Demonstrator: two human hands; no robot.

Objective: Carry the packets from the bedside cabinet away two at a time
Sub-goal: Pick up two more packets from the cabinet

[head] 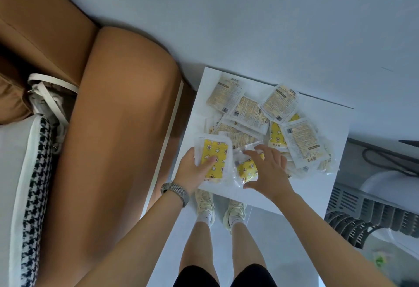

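Two hands (pixel 195 169), one cabinet (pixel 317 191), well over ten packets (pixel 281 103).
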